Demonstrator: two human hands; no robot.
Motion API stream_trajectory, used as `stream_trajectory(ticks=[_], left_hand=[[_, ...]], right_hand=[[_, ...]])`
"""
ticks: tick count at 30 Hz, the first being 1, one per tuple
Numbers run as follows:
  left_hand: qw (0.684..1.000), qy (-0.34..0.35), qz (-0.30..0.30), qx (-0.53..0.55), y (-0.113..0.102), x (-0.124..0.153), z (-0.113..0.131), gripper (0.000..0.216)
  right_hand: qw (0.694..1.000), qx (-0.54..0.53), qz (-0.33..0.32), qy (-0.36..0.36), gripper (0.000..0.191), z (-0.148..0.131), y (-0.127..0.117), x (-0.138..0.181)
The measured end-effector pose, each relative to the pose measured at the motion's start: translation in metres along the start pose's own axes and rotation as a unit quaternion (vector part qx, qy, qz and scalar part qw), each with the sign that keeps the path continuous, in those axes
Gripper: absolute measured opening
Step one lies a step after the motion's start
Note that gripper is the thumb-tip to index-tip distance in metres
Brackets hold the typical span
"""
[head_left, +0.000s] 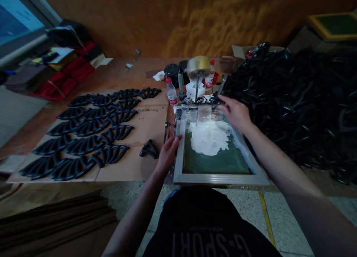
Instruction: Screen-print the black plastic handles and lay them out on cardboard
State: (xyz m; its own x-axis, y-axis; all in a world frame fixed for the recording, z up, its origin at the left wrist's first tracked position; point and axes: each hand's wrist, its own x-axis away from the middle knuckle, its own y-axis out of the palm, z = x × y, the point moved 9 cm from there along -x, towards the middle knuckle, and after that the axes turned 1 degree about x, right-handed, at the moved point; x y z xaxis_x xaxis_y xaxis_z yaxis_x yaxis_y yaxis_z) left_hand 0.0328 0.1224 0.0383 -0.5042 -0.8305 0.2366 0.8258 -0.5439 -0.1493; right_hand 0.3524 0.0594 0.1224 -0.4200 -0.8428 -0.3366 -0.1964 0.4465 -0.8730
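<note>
a: what lies left of the screen frame point(217, 179)?
b: black forked tubular pieces point(73, 169), nested in rows on flattened cardboard point(150, 123), probably to save room and keep them orderly. one single piece point(150, 150) sits apart, nearer the frame, perhaps for easy reach.
a: and the left hand point(169, 150)?
b: at the frame's left rail, fingers curled in, likely steadying it. whether it truly grips, i cannot tell.
a: inside the frame?
b: white paste point(209, 137), over the middle and far part of the green mesh point(212, 166), where the rails would hold it in.
a: the right hand point(237, 112)?
b: by the frame's far right corner, fingers loosely spread, holding nothing i can make out. it is near the clamps point(214, 100); contact is unclear.
a: farther right of the frame?
b: a heap of black pieces point(290, 100), seemingly just piled, its single shapes lost in the dark and its right side cut off.
a: anything else hidden?
b: whatever lies under the frame, and the cardboard's handwriting is too small to read.
</note>
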Motion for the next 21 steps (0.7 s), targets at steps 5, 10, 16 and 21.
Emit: stream_trajectory(ticks=[5,10,16,21], left_hand=[[0.985,0.133,0.018,0.103,0.0,-0.023,0.081,0.049],[0.969,0.148,0.058,0.187,0.007,-0.034,0.083,0.047],[0.964,-0.167,-0.095,0.184,0.087,0.032,-0.046,0.06],[0.961,-0.22,-0.008,0.169,0.041,0.049,-0.111,0.051]], right_hand=[[0.984,-0.034,-0.002,0.175,0.038,0.09,0.011,0.049],[0.983,0.001,-0.183,-0.012,0.026,0.005,0.109,0.119],[0.978,0.016,-0.204,0.05,0.019,-0.072,0.12,0.148],[0.95,-0.119,-0.232,-0.173,0.012,-0.12,0.112,0.16]])
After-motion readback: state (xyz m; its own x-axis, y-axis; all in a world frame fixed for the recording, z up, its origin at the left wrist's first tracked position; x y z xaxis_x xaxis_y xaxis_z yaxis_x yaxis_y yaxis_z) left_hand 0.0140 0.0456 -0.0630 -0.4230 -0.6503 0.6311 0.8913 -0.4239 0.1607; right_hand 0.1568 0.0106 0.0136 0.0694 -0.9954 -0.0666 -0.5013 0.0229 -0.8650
